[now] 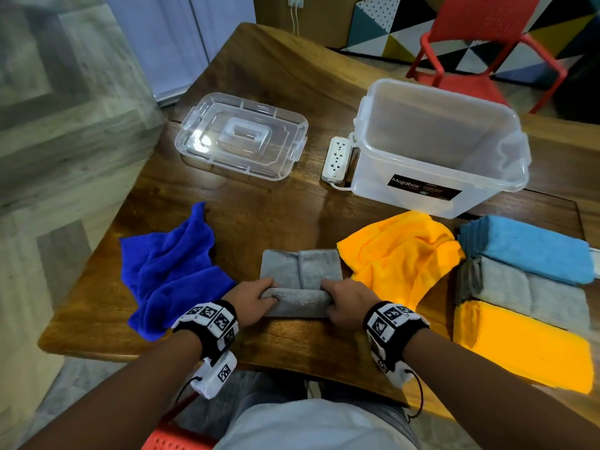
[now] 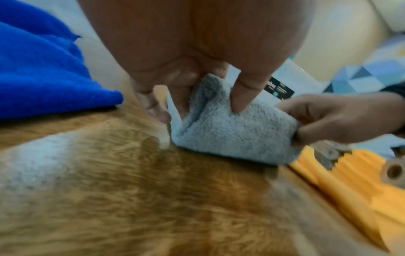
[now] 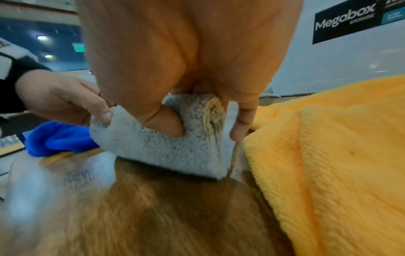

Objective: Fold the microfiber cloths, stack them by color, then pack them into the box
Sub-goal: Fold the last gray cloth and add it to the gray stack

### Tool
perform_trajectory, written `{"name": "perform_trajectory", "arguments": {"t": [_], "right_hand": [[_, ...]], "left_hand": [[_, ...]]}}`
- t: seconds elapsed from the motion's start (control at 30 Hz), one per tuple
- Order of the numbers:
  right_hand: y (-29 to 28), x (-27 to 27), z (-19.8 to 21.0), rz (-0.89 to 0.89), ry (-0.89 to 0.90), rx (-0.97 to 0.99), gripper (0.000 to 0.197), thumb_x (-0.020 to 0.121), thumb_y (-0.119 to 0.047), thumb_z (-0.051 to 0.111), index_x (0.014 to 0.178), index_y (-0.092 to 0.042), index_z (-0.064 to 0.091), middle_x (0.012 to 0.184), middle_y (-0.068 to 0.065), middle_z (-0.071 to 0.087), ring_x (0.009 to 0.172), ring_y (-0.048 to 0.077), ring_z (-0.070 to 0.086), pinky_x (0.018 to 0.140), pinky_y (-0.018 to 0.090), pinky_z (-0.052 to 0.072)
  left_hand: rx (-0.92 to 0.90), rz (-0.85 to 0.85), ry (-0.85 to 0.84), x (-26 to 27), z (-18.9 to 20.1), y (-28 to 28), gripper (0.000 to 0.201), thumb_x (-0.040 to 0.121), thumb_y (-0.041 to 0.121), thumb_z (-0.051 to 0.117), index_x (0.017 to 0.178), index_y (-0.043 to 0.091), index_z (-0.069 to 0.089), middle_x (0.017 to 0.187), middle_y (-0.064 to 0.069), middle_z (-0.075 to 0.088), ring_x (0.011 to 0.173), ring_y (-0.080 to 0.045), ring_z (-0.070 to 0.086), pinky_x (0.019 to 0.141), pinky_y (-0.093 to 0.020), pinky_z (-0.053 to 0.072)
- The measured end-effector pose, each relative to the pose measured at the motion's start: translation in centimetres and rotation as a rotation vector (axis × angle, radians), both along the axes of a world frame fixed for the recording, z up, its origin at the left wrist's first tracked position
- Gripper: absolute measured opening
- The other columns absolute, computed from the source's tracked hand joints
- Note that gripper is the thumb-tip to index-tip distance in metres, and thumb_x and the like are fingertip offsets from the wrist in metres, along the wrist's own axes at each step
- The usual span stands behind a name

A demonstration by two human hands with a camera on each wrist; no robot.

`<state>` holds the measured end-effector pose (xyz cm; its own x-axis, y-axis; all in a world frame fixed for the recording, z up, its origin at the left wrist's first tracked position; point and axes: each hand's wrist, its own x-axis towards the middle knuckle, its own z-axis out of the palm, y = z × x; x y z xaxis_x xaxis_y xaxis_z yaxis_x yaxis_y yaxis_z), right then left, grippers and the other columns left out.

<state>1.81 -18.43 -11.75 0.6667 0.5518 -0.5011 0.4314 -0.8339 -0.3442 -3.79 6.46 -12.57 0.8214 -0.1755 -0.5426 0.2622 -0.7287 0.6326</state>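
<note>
— Hands first: how did they stand, and where was the cloth?

— Both were at the near edge of the grey cloth (image 1: 300, 280), which lay flat on the bench (image 1: 292, 345) straight ahead. The left hand (image 1: 251, 302) and the right hand (image 1: 347, 303) each had thumb and fingers (image 2: 241, 97) curled round a near corner, lifting that edge to roll it away over the rest. A seam already ran up the middle, so I judged this a later fold of that cloth.

— How much was done?

— Along the right side sat three folded stacks: a yellow stack (image 1: 522, 345) nearest, a grey stack (image 1: 526, 293) behind it, a light blue stack (image 1: 532, 251) beyond. Two cloths stayed unfolded: the dark blue cloth (image 1: 172, 271) crumpled on the left, the yellow cloth (image 1: 399, 251) loose on the right. Nothing showed inside the box (image 1: 438, 147), so packing seemed wholly ahead.

— Room to work?

— Tight sideways. The loose yellow cloth lay just beside the right hand, the dark blue one just beside the left. Ahead, bare wood ran clear to the lid (image 1: 242, 136) and the power strip (image 1: 337, 159), which lay just beside the box. The box stood open-topped, well apart from the fold.
</note>
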Motion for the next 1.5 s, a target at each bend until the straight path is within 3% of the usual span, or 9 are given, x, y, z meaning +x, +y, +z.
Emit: {"name": "perform_trajectory", "arguments": {"t": [0.07, 0.23, 0.37, 0.6, 0.77, 1.1, 1.3, 1.43, 1.5], "right_hand": [[-0.3, 0.5, 0.0, -0.084, 0.068, 0.049, 0.025, 0.084, -0.022, 0.059, 0.109, -0.019, 0.057, 0.103, 0.009, 0.068, 0.098, 0.029, 0.063, 0.074, 0.033, 0.047], [-0.6, 2.6, -0.2, -0.348, 0.099, 0.173, 0.030, 0.088, -0.020, 0.061, 0.116, -0.013, 0.055, 0.104, 0.012, 0.066, 0.097, 0.031, 0.061, 0.072, 0.033, 0.045], [-0.1, 3.9, -0.7, -0.450, 0.080, 0.228, 0.030, 0.090, -0.020, 0.061, 0.119, -0.013, 0.054, 0.106, 0.014, 0.066, 0.097, 0.033, 0.062, 0.070, 0.030, 0.040], [0.3, 4.7, -1.5, -0.398, 0.014, 0.217, 0.029, 0.098, -0.019, 0.055, 0.127, -0.014, 0.051, 0.120, 0.014, 0.063, 0.110, 0.032, 0.059, 0.084, 0.035, 0.045], [0.5, 5.3, -1.9, -0.364, 0.006, 0.179, 0.025, 0.102, -0.020, 0.050, 0.126, -0.014, 0.048, 0.116, 0.016, 0.063, 0.108, 0.035, 0.058, 0.082, 0.039, 0.045], [1.4, 5.7, -2.4, -0.396, -0.044, 0.133, 0.019, 0.102, -0.024, 0.049, 0.119, -0.014, 0.049, 0.106, 0.015, 0.064, 0.099, 0.034, 0.059, 0.075, 0.039, 0.045], [1.9, 5.9, -2.8, -0.503, -0.066, 0.101, 0.022, 0.101, -0.029, 0.050, 0.115, -0.011, 0.049, 0.103, 0.016, 0.064, 0.096, 0.036, 0.062, 0.069, 0.037, 0.044], [2.4, 5.1, -1.6, -0.502, -0.145, 0.083, 0.028, 0.101, -0.029, 0.047, 0.123, -0.012, 0.046, 0.119, 0.014, 0.055, 0.101, 0.036, 0.060, 0.077, 0.041, 0.049], [2.5, 4.6, -0.7, -0.335, -0.291, 0.066, 0.040, 0.099, -0.028, 0.044, 0.136, -0.013, 0.043, 0.136, 0.014, 0.046, 0.117, 0.035, 0.053, 0.091, 0.044, 0.049]], "left_hand": [[-0.071, 0.075, 0.012, 0.1, 0.1, 0.1, 0.002, 0.096, 0.033, 0.057, 0.096, 0.031, 0.057, 0.096, 0.005, 0.067, 0.090, -0.012, 0.062, 0.084, -0.034, 0.052], [-0.099, 0.279, 0.035, 1.7, -0.5, 0.3, 0.025, 0.095, 0.046, 0.054, 0.113, 0.028, 0.054, 0.107, 0.005, 0.064, 0.097, -0.015, 0.063, 0.080, -0.031, 0.053], [-0.121, 0.336, 0.037, 2.9, -0.7, 0.4, 0.030, 0.093, 0.046, 0.058, 0.116, 0.028, 0.051, 0.104, 0.007, 0.064, 0.091, -0.011, 0.064, 0.070, -0.024, 0.051], [0.058, 0.233, -0.078, 4.1, -1.6, 0.8, 0.024, 0.095, 0.046, 0.053, 0.108, 0.026, 0.055, 0.107, 0.004, 0.062, 0.097, -0.015, 0.061, 0.086, -0.037, 0.052], [0.162, 0.210, -0.082, 4.8, -1.4, 0.3, 0.028, 0.100, 0.042, 0.044, 0.113, 0.018, 0.052, 0.108, 0.000, 0.060, 0.098, -0.019, 0.058, 0.087, -0.036, 0.049], [0.331, 0.214, 0.001, 6.9, -1.7, -0.2, 0.029, 0.103, 0.043, 0.032, 0.111, 0.018, 0.044, 0.103, -0.009, 0.062, 0.091, -0.026, 0.062, 0.083, -0.045, 0.054], [0.464, 0.151, 0.012, 7.6, -1.8, -0.7, 0.030, 0.102, 0.045, 0.029, 0.112, 0.019, 0.040, 0.092, -0.004, 0.059, 0.083, -0.024, 0.061, 0.073, -0.039, 0.053], [0.489, 0.155, 0.039, 7.9, -1.9, -1.2, 0.029, 0.102, 0.044, 0.027, 0.112, 0.019, 0.037, 0.083, -0.001, 0.054, 0.077, -0.022, 0.057, 0.067, -0.036, 0.048], [0.483, 0.156, 0.039, 8.0, -1.9, -1.3, 0.028, 0.102, 0.043, 0.027, 0.111, 0.019, 0.037, 0.081, 0.000, 0.053, 0.076, -0.021, 0.057, 0.066, -0.036, 0.047]]}}
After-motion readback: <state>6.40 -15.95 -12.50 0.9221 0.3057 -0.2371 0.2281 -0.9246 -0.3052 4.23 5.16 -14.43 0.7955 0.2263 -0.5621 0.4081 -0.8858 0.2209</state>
